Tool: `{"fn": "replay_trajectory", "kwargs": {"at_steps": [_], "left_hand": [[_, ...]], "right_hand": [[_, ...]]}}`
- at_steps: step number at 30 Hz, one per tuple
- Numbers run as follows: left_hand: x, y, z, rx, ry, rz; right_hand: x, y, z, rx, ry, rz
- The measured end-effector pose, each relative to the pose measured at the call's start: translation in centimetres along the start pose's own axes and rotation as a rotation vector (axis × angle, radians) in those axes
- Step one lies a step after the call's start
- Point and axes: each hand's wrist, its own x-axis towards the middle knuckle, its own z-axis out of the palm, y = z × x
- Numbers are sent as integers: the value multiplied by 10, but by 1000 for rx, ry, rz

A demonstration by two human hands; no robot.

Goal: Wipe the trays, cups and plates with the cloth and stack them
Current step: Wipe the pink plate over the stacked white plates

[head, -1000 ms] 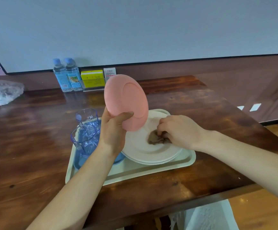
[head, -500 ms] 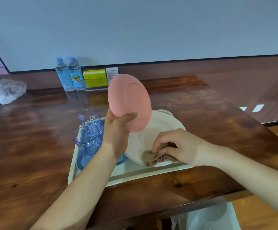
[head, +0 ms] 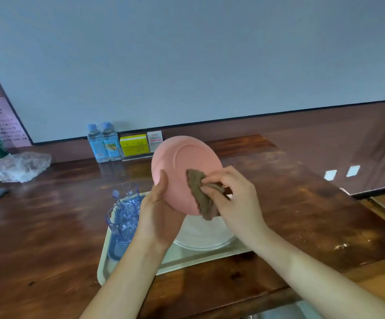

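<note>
Pink plate [head: 180,162] stands tilted over the tray's [head: 193,260] middle, left hand [head: 158,215] gripping its lower-left rim; right hand [head: 235,199] pinches the brown cloth [head: 198,192] against its near face, from the right.

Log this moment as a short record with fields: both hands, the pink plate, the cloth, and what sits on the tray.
left hand: holds the pink plate by its lower left rim
right hand: pinches the cloth against that plate
pink plate: tilted up on edge above the tray, ringed face toward the camera
cloth: brown, bunched, touching the plate
tray: on the table, carrying white plates and clear blue cups
</note>
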Motion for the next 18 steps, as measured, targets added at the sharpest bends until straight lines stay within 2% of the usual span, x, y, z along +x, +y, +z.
{"fn": "replay_trajectory", "kwargs": {"at_steps": [5, 8, 10, 12, 14, 17, 18], "left_hand": [[-24, -4, 9, 10, 12, -35], [-30, 6, 8, 180, 12, 52], [-28, 15, 2, 416, 51, 139], [-26, 21, 1, 716, 75, 217], [-26, 19, 0, 1011, -22, 214], [-24, 6, -3, 1463, -162, 223], [-23, 1, -4, 1441, -156, 193]], "right_hand": [[35, -21, 13, -103, 44, -190], [59, 2, 1, -149, 58, -114], [60, 16, -12, -86, 21, 100], [59, 27, -24, 165, 38, 402], [62, 44, -36, 398, 156, 665], [68, 64, -54, 673, 253, 901], [66, 64, -59, 741, 253, 933]]}}
